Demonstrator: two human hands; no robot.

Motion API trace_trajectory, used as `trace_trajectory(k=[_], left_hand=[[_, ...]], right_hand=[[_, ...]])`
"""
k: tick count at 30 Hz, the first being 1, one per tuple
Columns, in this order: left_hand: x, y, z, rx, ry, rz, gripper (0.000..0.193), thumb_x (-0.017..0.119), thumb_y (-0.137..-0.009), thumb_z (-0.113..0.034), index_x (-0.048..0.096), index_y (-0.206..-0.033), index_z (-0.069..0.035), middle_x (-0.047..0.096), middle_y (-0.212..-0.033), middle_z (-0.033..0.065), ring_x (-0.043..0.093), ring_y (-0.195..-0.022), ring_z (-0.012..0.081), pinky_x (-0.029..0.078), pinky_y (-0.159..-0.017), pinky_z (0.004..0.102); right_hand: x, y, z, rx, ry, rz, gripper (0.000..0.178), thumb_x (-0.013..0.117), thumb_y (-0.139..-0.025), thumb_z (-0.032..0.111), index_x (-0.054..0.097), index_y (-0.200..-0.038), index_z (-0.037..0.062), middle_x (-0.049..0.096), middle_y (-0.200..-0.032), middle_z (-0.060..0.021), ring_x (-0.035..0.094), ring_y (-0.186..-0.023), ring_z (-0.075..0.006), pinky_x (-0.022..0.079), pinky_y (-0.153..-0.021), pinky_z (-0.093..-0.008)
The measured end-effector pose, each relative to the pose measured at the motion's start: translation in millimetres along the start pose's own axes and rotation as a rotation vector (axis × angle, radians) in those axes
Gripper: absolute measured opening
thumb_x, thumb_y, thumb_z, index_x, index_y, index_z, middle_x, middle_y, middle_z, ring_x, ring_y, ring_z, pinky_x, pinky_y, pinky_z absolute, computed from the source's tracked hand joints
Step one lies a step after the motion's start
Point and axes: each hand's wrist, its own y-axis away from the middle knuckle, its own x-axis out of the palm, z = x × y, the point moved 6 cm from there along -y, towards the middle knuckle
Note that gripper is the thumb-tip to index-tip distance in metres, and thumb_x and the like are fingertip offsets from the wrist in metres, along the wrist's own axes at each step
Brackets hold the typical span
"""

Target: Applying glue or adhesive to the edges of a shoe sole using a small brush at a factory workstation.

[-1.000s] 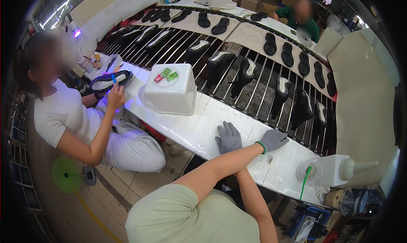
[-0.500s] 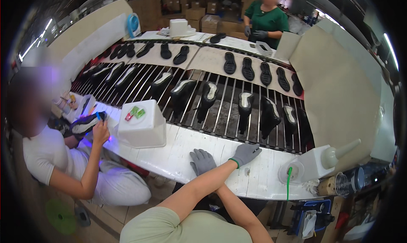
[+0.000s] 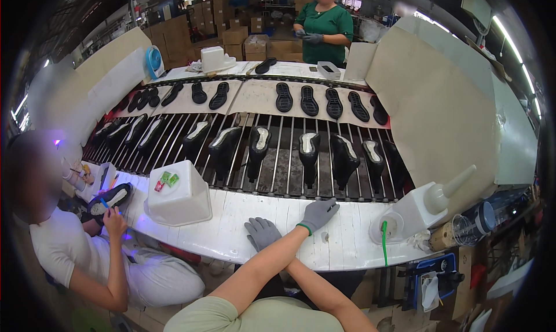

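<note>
My forearms cross over the white table (image 3: 341,248), the left one on top. My left hand (image 3: 318,215), in a grey glove with a green cuff, rests at the table's far edge by the rack, fingers stretched out to the right. To its left, my right hand (image 3: 262,232), also grey-gloved, lies flat with fingers a little apart. Both hold nothing. Just beyond them, black shoe uppers (image 3: 309,152) with white undersides stand sole-up on the metal-bar rack (image 3: 292,170). Black soles (image 3: 307,100) lie on a pale sheet (image 3: 255,97) behind.
A white box (image 3: 178,201) with small green and red packets stands left. At right are a white bottle-shaped container (image 3: 443,196), a cup with a green straw (image 3: 387,227) and clear plastic cups (image 3: 460,229). A seated person (image 3: 81,256) brushes a shoe; someone in green (image 3: 324,30) stands opposite.
My view has shifted, so the rack and table sit differently in the picture. My crossed hands keep their pose on the table. The seated person's hand and shoe have moved slightly.
</note>
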Motion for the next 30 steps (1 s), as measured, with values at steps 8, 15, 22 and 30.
trace_trajectory(k=[8, 15, 22, 30], left_hand=[[-1, -1, -7, -0.004, -0.002, 0.027, 0.035, 0.05, -0.092, -0.046, 0.068, -0.095, -0.016, 0.067, -0.074, 0.0093, 0.064, -0.073, 0.0311, 0.048, -0.066, 0.0422], [0, -2, -7, -0.018, -0.01, 0.05, 0.036, 0.05, -0.092, -0.046, 0.067, -0.099, -0.014, 0.067, -0.075, 0.0093, 0.064, -0.074, 0.0314, 0.049, -0.066, 0.0418], [1, -2, -12, -0.01, -0.011, 0.034, 0.038, 0.05, -0.092, -0.046, 0.066, -0.104, -0.014, 0.068, -0.078, 0.0109, 0.065, -0.075, 0.032, 0.049, -0.067, 0.0418], [6, -1, -8, -0.011, 0.004, -0.027, 0.036, 0.05, -0.092, -0.044, 0.065, -0.099, -0.013, 0.067, -0.079, 0.0137, 0.064, -0.077, 0.0342, 0.048, -0.067, 0.0456]], right_hand=[[-1, 2, -4, -0.001, -0.014, -0.004, 0.04, 0.055, -0.091, 0.024, 0.053, -0.126, 0.0052, 0.052, -0.131, -0.0158, 0.048, -0.122, -0.0332, 0.04, -0.1, -0.0432], [-7, 4, -3, -0.003, -0.034, -0.01, 0.04, 0.054, -0.091, 0.022, 0.052, -0.126, 0.003, 0.052, -0.131, -0.0163, 0.047, -0.122, -0.0337, 0.039, -0.101, -0.0437], [-2, 8, -8, -0.006, -0.012, -0.013, 0.042, 0.054, -0.09, 0.024, 0.053, -0.126, 0.0028, 0.051, -0.131, -0.0156, 0.046, -0.123, -0.0318, 0.038, -0.103, -0.0427], [1, 10, -10, 0.012, 0.002, -0.027, 0.041, 0.057, -0.089, 0.025, 0.053, -0.125, 0.0057, 0.052, -0.132, -0.0151, 0.047, -0.122, -0.0338, 0.038, -0.102, -0.045]])
